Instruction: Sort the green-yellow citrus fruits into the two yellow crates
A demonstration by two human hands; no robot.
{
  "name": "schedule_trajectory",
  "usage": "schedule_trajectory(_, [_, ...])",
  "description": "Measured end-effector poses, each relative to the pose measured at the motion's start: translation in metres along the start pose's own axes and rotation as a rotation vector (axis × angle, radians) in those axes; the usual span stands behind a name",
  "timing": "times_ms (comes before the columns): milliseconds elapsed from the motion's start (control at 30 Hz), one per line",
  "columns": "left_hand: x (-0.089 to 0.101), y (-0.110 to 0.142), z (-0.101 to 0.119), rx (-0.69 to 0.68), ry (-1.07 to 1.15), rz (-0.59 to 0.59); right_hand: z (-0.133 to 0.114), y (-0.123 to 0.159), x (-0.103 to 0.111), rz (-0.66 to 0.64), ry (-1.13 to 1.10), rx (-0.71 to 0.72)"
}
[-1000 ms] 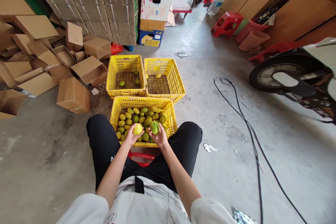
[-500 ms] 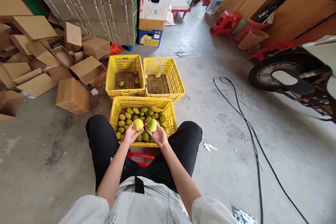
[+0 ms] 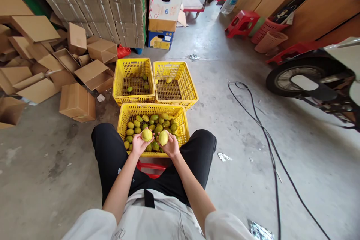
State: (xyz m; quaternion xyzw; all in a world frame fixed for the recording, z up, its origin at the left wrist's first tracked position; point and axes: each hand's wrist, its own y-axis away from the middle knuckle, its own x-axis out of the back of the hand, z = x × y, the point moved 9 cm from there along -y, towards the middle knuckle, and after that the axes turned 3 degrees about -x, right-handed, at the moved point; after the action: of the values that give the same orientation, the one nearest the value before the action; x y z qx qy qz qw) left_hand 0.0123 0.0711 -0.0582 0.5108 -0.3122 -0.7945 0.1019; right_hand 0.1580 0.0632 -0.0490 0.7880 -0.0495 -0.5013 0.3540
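Turned since the earlier frame: just before twelve o'clock, the left hand (image 3: 140,144) clasps a yellow fruit (image 3: 146,135); just past twelve, the right hand (image 3: 170,146) clasps a paler fruit (image 3: 163,138), green side hidden. Both hang over the near crate (image 3: 153,109). Probably firm, light, slick: cup the middle.

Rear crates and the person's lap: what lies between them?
In the head view: the front crate with its fruit, the left hand and right hand holding one each above it, then some red plastic.

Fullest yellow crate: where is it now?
Head view, left of centre: the fullest yellow crate sits between the knees, below both hands, nearer than two other crates.
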Motion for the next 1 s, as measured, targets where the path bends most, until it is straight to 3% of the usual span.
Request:
schedule_trajectory(233, [-0.002,-0.001,-0.001,0.003,-0.043,-0.023,-0.005,-0.001,-0.003,-0.034,-0.094,0.044])
schedule_trajectory(400, [0.0,-0.002,-0.006,0.019,-0.115,0.026,-0.003,-0.001,-0.002,-0.009,-0.014,0.049])
schedule_trajectory(467, [0.005,-0.002,-0.006,0.026,-0.143,0.099,0.001,-0.004,0.006,0.087,0.035,0.019])
schedule_trajectory(633, [0.042,0.002,-0.014,0.155,-0.282,0.469,0.023,0.007,0.053,0.605,0.108,-0.216])
schedule_trajectory(700, [0.059,0.008,-0.017,0.204,-0.338,0.612,0.025,0.013,0.062,0.693,0.106,-0.251])
schedule_trajectory(767, [0.069,0.01,-0.019,0.228,-0.361,0.683,0.021,0.013,0.064,0.711,0.094,-0.238])
schedule_trajectory(900, [0.075,0.006,-0.02,0.216,-0.337,0.693,-0.003,-0.002,0.038,0.668,0.084,-0.252])
schedule_trajectory(1000, [0.077,0.004,-0.019,0.204,-0.305,0.707,-0.055,-0.027,-0.017,0.547,0.075,-0.155])
